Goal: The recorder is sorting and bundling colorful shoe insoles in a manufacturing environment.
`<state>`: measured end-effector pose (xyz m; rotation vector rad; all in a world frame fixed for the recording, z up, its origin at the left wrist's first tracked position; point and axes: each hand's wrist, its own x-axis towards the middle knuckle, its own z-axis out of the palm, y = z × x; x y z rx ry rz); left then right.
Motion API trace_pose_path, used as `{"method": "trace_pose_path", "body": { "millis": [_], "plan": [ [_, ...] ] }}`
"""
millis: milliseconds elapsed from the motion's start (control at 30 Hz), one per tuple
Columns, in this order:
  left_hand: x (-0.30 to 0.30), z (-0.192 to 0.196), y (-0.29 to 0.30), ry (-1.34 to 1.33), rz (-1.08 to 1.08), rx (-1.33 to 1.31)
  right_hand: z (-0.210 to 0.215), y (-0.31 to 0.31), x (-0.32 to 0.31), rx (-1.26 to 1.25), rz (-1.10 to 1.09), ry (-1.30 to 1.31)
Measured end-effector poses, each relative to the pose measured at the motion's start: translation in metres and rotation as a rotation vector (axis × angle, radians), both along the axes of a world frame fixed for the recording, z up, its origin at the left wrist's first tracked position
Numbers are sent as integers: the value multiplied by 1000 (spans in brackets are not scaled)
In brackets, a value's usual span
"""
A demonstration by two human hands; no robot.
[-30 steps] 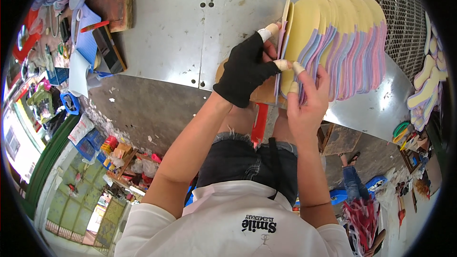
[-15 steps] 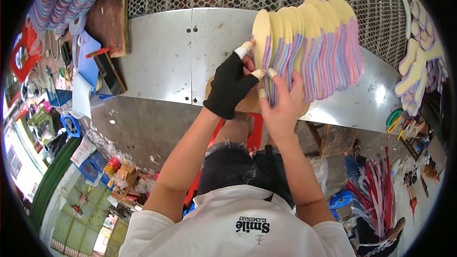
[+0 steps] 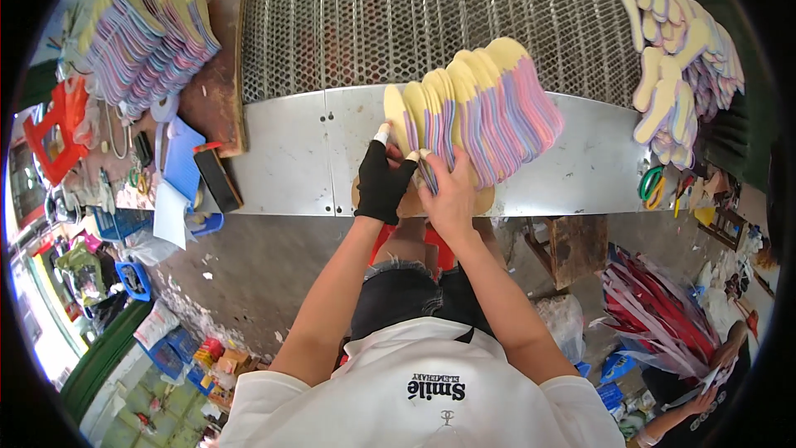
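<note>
A long row of insoles point(image 3: 506, 108), yellow at the top with pink, purple and blue edges, stands packed upright on the metal ledge in front of me. My left hand point(image 3: 383, 187), in a black fingerless glove with taped fingertips, grips the leftmost insole point(image 3: 395, 108) by its edge. Right beside it, my bare right hand point(image 3: 452, 199) has its fingers closed on the lower edges of the first few insoles; tape covers some of its fingertips. The two thumbs nearly meet, and the exact finger contact is partly hidden.
Behind the ledge point(image 3: 282, 158) runs a wire-mesh conveyor point(image 3: 332, 25). Stacked insoles point(image 3: 149, 50) stand at the far left, and a loose pile of insoles point(image 3: 672, 75) lies right. Green-handled scissors point(image 3: 651, 187) rest at the ledge's right end. Lower right, another person's hand point(image 3: 705, 401) shows near red-and-white strips point(image 3: 663, 307).
The view has shifted, so the row and both hands appear further left. Both hands stay at the row's left end. Another person's hand has come into view at lower right.
</note>
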<state>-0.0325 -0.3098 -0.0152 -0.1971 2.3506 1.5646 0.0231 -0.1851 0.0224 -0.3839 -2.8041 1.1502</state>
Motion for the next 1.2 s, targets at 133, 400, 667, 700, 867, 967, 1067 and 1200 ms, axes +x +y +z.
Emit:
{"method": "trace_pose_path", "body": {
  "millis": [133,400,667,700,867,967,1067,1200],
  "plan": [
    [-4,-13,-22,95,12,-294,5,-5,-3,1,96,-101],
    [-1,28,-21,104,-196,-681,9,5,9,187,96,-59],
    [-4,-8,-31,311,-278,-612,37,19,15,263,184,15],
    [-2,-11,-28,369,-288,-626,32,30,19,185,242,65],
    [-5,30,23,59,-398,-662,64,168,52,-240,10,-138],
    [-5,18,25,135,-325,-787,39,268,102,-173,-293,-168],
    [-10,28,46,41,-325,-866,27,375,158,-83,-778,-237],
    [-16,20,53,-2,-304,-879,-23,529,211,29,-1070,-79]
  ]
}}
